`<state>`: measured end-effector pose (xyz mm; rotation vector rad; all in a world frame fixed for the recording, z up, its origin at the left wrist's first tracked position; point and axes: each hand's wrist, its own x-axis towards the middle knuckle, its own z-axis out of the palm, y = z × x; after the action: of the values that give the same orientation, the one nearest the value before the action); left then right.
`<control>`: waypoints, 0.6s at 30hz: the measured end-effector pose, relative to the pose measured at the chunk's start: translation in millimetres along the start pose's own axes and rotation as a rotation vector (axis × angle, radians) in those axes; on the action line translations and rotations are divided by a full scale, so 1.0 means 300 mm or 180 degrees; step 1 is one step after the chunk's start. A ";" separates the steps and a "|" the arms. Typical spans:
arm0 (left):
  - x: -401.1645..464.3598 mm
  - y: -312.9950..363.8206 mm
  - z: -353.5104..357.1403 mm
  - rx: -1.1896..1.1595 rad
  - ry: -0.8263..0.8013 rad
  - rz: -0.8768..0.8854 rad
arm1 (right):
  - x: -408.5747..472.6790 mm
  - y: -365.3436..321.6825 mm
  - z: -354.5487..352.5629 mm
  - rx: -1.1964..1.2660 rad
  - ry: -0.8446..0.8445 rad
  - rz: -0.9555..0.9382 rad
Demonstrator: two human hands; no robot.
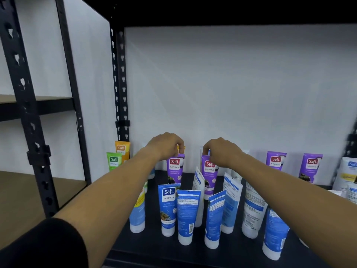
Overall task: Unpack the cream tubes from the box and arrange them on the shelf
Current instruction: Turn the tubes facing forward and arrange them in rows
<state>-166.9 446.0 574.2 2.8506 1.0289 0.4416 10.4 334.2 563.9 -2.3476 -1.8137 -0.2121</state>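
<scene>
Both arms are stretched forward over a dark shelf board point(228, 248) on a black metal rack, with a white wall behind it. The left hand point(167, 145) is curled over the crimped top of a purple cream tube point(175, 168), and its fingertips are pinched together on that top edge; the tube is held upright with its cap end down near the middle of the shelf. The right hand point(222, 151) is closed in the same way on the top of a second purple tube point(209, 176), which is also kept upright, just beside the first. In front of these two, a cluster of blue and white tubes is seen standing on their caps: one with its front label showing point(168, 208), another with its barcoded back turned to the camera point(187, 215), and several more to the right, some of them tilted. Two further purple tubes point(275, 161) point(311, 168) are stood against the wall on the right, well apart from the hands. At the back left corner an orange tube point(122, 149) and a green tube point(113, 161) are placed close together. A black sleeve point(48, 242) is visible on the left arm
</scene>
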 end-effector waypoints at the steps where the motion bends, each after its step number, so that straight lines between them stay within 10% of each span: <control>1: -0.001 0.000 0.000 -0.0011 0.0005 0.0012 | 0.001 0.000 0.001 -0.0001 0.0007 -0.0013; 18: -0.004 -0.012 0.011 0.0032 0.0048 0.0097 | 0.007 0.011 0.004 0.0024 0.0038 -0.0088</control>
<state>-169.1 448.1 570.3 2.8798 0.9944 0.4625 14.2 335.5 563.1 -2.3122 -1.8392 -0.2220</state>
